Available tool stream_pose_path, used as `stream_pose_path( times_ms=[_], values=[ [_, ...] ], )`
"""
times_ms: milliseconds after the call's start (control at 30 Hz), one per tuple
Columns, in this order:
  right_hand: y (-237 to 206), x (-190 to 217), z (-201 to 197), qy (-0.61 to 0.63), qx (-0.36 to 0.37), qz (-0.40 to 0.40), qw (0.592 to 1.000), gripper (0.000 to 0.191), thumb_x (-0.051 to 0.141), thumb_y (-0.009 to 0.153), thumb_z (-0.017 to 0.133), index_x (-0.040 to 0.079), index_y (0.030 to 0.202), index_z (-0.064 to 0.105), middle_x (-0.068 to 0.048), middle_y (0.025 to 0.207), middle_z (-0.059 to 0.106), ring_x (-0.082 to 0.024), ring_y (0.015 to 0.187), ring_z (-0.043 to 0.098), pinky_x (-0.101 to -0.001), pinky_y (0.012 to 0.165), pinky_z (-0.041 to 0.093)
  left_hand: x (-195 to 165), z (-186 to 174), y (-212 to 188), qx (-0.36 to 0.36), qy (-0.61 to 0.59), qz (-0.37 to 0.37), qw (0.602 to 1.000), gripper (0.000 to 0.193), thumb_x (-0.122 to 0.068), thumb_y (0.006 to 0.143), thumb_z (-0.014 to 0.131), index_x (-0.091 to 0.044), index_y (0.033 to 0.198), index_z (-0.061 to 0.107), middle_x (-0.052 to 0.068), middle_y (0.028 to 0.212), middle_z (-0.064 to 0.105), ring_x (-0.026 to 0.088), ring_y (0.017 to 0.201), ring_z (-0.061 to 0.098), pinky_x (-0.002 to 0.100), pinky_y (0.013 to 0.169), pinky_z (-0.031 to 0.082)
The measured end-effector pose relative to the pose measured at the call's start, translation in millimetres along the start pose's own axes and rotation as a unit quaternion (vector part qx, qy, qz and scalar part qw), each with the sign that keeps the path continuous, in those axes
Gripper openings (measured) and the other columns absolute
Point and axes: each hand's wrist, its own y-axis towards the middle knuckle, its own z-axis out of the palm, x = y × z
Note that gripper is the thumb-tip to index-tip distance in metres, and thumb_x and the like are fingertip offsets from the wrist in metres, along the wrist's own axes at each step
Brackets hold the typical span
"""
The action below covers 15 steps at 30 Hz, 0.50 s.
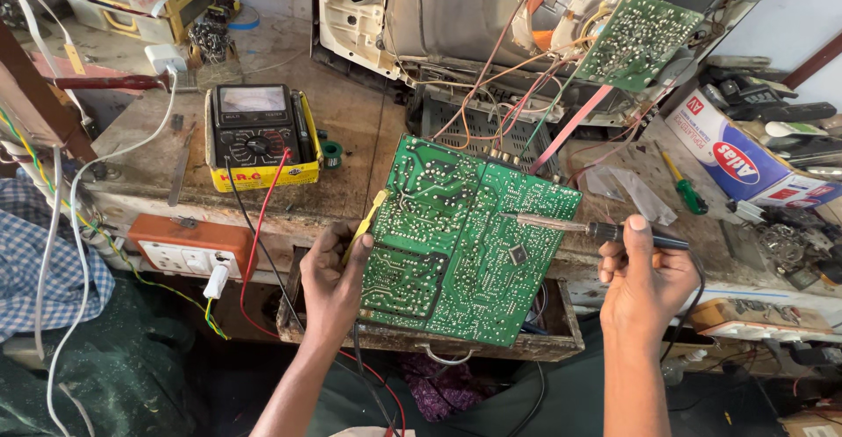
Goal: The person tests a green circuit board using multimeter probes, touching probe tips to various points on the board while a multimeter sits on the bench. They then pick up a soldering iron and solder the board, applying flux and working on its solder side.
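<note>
I held the green circuit board (469, 240) upright on its lower edge, solder side toward me, over the open drawer (561, 336) at the front of the counter (351, 139). This presented the joints to the head camera, judging by the tilt. My left hand (333, 284) was closed on the board's 9 o'clock edge, thumb on the face, with a yellow-handled tool (364, 222) pinched against it; I could not tell what the tool was.

My right hand (645, 275) was wrapped around the black grip of the soldering iron (583, 227). The shaft lay nearly level and its tip touched the board near the 2 o'clock corner, beside a small square chip (518, 255).

The yellow analogue multimeter (259, 139) sat at 10 o'clock on the counter, its red and black leads (263, 227) trailing down toward me. The opened television chassis (456, 16) stood at 12 o'clock, with wires running down toward the board. A green screwdriver (687, 190) lay at 3 o'clock.
</note>
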Motion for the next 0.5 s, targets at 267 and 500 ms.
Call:
stream_pose_path(
  times_ms=[267,500],
  values=[
    [7,7,-5,-0.029,0.038,0.009,0.999,0.019,0.016,0.104,0.076,0.002,0.097,0.063,-0.008,0.08,0.066,-0.011,0.058,0.055,-0.0243,0.052,0.041,1,0,0,-0.001,-0.005,-0.002,1.0,0.023,-0.012,0.1,0.068,0.005,0.115,0.066,0.001,0.094,0.071,0.002,0.083,0.058,0.02,0.073,0.047],
    [4,-5,4,-0.064,0.037,0.1,0.992,0.019,0.02,0.096,0.075,0.006,0.088,0.064,-0.005,0.069,0.063,-0.01,0.05,0.054,-0.0247,0.043,0.039,-3,2,-1,0.002,0.008,-0.003,1.0,0.024,-0.014,0.101,0.067,0.005,0.114,0.066,0.002,0.094,0.07,0.002,0.084,0.059,0.021,0.073,0.048]
  ],
)
